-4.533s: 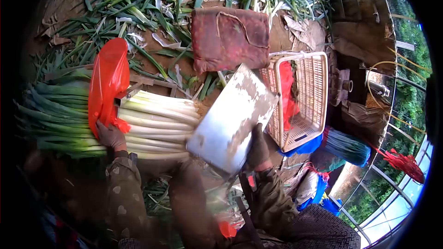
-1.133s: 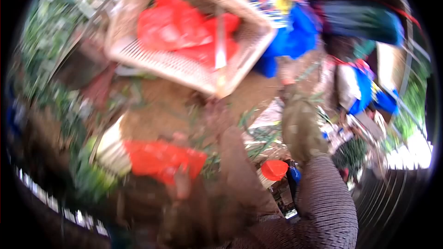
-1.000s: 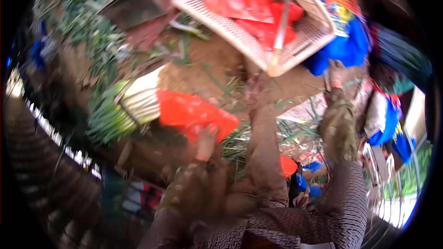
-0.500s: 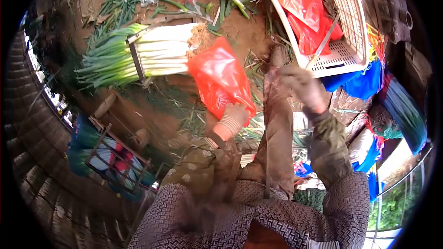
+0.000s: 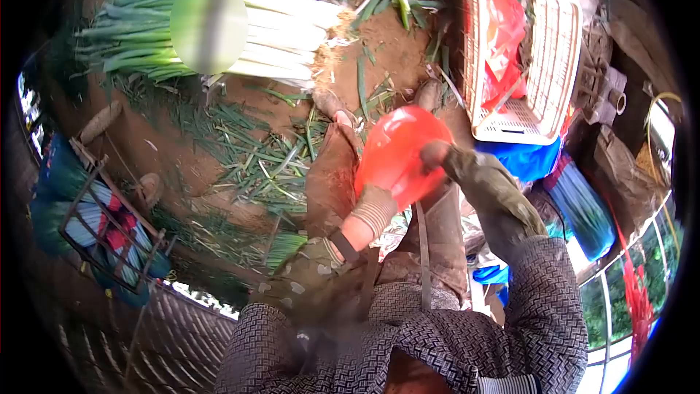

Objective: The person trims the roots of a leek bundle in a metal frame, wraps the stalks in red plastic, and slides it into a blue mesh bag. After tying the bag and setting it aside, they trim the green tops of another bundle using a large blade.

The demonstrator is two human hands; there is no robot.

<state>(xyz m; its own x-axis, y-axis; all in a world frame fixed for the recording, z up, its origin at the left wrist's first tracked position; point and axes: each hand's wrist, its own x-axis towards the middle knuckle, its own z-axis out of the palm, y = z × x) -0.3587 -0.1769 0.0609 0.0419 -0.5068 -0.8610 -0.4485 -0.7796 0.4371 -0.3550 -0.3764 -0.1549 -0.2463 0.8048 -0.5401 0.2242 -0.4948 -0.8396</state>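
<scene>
My left hand (image 5: 376,206), in a light glove, is closed on the lower edge of a red plastic bag (image 5: 399,147) in front of my lap. The bag looks rounded and spread. At its right side is my right hand (image 5: 436,156), blurred, with its fingers smeared by motion against the red plastic. Beyond them, at the upper left, lies a big bundle of green onions (image 5: 281,33), leaves to the left and roots to the right. A round blur covers part of the bundle.
An off-white plastic basket (image 5: 472,66) with red bags (image 5: 503,44) inside stands at the upper right. Loose green leaves (image 5: 255,164) litter the dirt floor. Wrapped bundles (image 5: 580,208) lie at the right; a metal rack (image 5: 95,219) with more bundles is at the lower left.
My right hand has moved from beside the basket down to the red bag. The bag has moved away from the onion roots toward my right and now looks wider. The view has shifted.
</scene>
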